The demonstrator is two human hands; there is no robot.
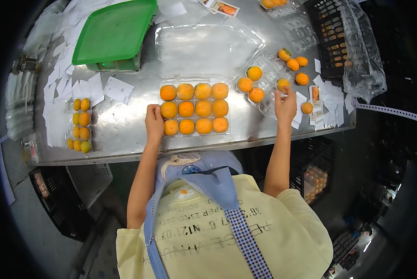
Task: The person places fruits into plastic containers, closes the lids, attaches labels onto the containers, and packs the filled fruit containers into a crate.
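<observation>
My left hand [154, 122] is closed at the left edge of a clear plastic clamshell box [194, 83], its fingertips beside the middle row. Rows of orange persimmons [185, 109] fill the box base, and its clear lid [204, 46] lies folded back behind. To the right, my right hand [285, 108] has its thumb and fingers closed at a persimmon [283, 84] over a second clear tray [266, 69]. That tray lies at an angle and has three more persimmons [244, 84] on its left side.
Loose persimmons [302, 78] lie right of the angled tray. A green-topped scale [113, 32] stands at the back left. A narrow pack of small fruit [84, 119] sits at the left, near white paper slips [119, 90]. A black crate [329, 42] is at the right.
</observation>
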